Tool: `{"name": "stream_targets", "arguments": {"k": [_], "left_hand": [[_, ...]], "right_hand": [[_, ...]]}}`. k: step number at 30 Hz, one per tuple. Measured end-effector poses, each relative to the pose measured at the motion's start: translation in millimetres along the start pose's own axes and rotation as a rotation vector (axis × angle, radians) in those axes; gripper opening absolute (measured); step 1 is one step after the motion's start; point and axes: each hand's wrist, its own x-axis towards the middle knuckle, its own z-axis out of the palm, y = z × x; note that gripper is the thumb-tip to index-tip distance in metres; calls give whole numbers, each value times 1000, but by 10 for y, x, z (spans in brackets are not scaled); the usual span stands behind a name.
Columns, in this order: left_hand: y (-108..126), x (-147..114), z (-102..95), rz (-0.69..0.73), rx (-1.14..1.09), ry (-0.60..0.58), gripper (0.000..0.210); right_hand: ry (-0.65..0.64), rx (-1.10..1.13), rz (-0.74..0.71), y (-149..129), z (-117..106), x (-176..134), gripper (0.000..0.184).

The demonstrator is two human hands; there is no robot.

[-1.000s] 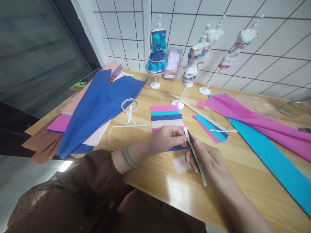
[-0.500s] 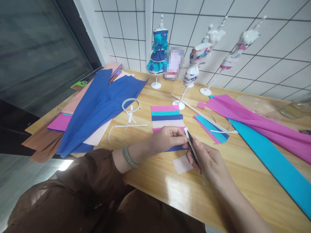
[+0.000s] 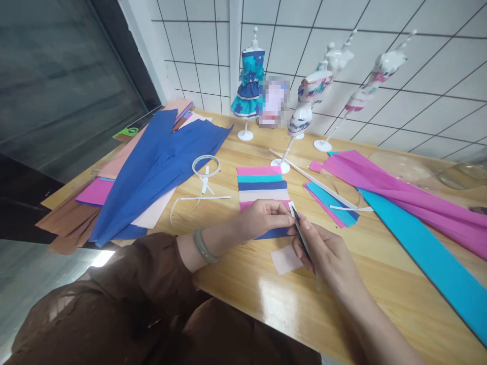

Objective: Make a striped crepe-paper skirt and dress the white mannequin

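My left hand [image 3: 258,220] is closed in a pinch on a narrow white tape strip [image 3: 291,207], whose end sticks up past the fingertips. Facing it, my right hand [image 3: 329,248] grips a slim black tool [image 3: 303,243] that looks like tweezers; its tip points at the strip beside my left thumb. A pale tail of the strip hangs below the right hand. Under and behind the left hand lies a sheet of striped paper [image 3: 262,185] in pink, teal, blue and pale bands, partly covered. A small pale pink piece [image 3: 283,259] lies below the hands.
A tape roll [image 3: 206,166] and white strips lie left of centre, near large blue crepe paper [image 3: 163,167]. Cut coloured pieces [image 3: 333,203] and long magenta [image 3: 384,175] and turquoise sheets [image 3: 418,253] lie right. Several small mannequins stand behind, one in a blue dress [image 3: 248,86].
The view has shifted slightly, so the scene sits a little lower. Both hands stay almost in place; the black tool has turned slightly against the white strip.
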Motion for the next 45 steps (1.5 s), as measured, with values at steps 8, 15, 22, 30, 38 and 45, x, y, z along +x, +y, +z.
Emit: {"name": "stream_targets", "arguments": {"k": [8,15,22,30,38,45], "left_hand": [[-34,21,-20,6,-10,-11,19],[-62,25,-41,-3,-18,-24,20],[-2,-4,-38,18,76,-36,20],[93,-22,-23,87,194,-45,19],[68,-65,-2,168,346,-69,19],[74,-115,14,319,633,-37,14]], "right_hand": [[11,13,-18,6,18,18,45],[34,11,0,-12,29,24,45],[37,-49,-26,27,4,26,54],[22,51,-20,54,8,32,47],[10,109,-8,77,22,54,47],[13,132,23,59,16,68,52]]}}
